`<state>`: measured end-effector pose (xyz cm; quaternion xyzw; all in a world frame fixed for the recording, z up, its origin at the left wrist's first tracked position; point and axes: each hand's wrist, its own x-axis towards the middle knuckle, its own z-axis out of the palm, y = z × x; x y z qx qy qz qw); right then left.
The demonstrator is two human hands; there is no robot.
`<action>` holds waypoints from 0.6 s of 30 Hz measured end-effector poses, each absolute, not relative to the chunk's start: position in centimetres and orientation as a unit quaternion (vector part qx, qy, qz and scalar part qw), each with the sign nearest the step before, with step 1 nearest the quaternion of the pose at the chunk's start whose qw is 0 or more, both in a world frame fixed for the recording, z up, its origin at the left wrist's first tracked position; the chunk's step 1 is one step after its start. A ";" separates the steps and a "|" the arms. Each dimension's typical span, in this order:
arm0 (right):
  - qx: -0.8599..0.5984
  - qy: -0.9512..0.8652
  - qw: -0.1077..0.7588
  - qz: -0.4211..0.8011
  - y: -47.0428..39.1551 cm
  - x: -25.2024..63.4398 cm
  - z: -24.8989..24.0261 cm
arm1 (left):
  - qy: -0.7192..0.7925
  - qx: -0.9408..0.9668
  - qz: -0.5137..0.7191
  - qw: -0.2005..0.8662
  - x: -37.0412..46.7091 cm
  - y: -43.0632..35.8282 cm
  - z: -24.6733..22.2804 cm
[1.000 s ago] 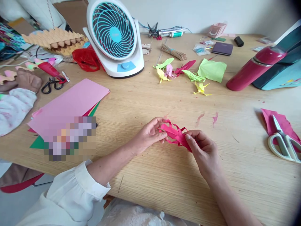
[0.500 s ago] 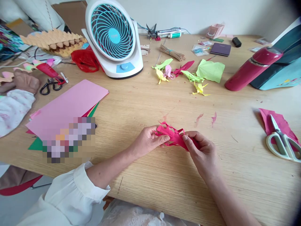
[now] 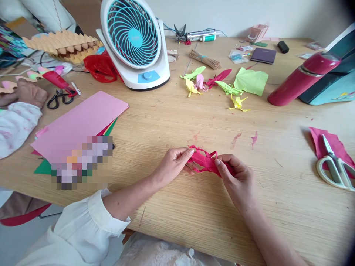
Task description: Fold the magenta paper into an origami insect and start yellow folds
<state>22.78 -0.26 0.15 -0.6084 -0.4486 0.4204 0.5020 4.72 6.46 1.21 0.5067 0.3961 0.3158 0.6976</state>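
Between my hands, just above the wooden table (image 3: 166, 122), is a red folded paper figure (image 3: 203, 159) with thin, twisted legs along its sides. My left hand (image 3: 176, 160) pinches its left end between thumb and fingers. The right end is gripped by my right hand (image 3: 238, 179), thumb on top and fingers curled beneath, so that end is partly hidden. Beyond my hands lie finished paper figures: a yellow one (image 3: 237, 103), a green one (image 3: 229, 88) and a red one (image 3: 220, 78).
White-handled scissors (image 3: 331, 164) rest on red paper (image 3: 327, 138) at the right. A red flask (image 3: 305, 79) and a light green sheet (image 3: 252, 82) are behind. A fan (image 3: 154, 77) stands at the back. Left are pink sheets (image 3: 83, 122) and another person's hand (image 3: 31, 92).
My left thumb has shifted up and back towards the figure's left end, uncovering more of its middle. My right hand keeps its grip. The view has tilted slightly.
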 end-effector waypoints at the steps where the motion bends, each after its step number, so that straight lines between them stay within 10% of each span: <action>1: -0.608 -0.448 0.503 0.420 -0.3 22.8 0.2 | 0.394 0.504 0.317 0.700 4.7 6.4 1.2; 18: -0.628 -0.450 0.477 0.419 0.0 23.9 0.7 | 0.378 0.481 0.293 0.734 4.3 6.5 1.5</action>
